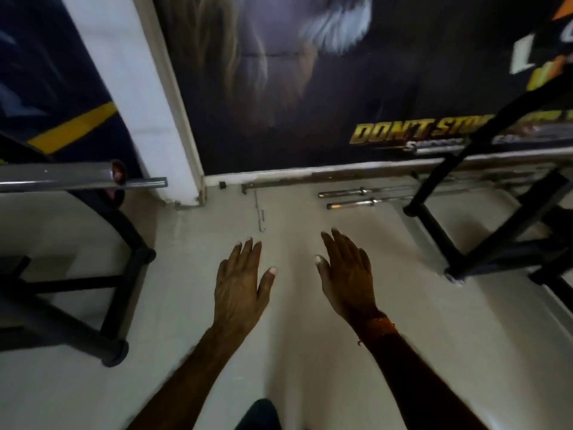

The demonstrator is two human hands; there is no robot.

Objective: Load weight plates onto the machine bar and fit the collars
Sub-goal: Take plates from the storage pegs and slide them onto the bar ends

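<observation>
Both hands, left hand (240,285) and right hand (347,274), reach forward empty, fingers spread.

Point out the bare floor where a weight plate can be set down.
Bare floor runs under both open hands, left hand and right hand, between the left rack and right rack. It is crowded by the wall, where loose bars lie.

Bare chrome machine bar (83,175) juts horizontally at left; sleeve end unloaded.
</observation>
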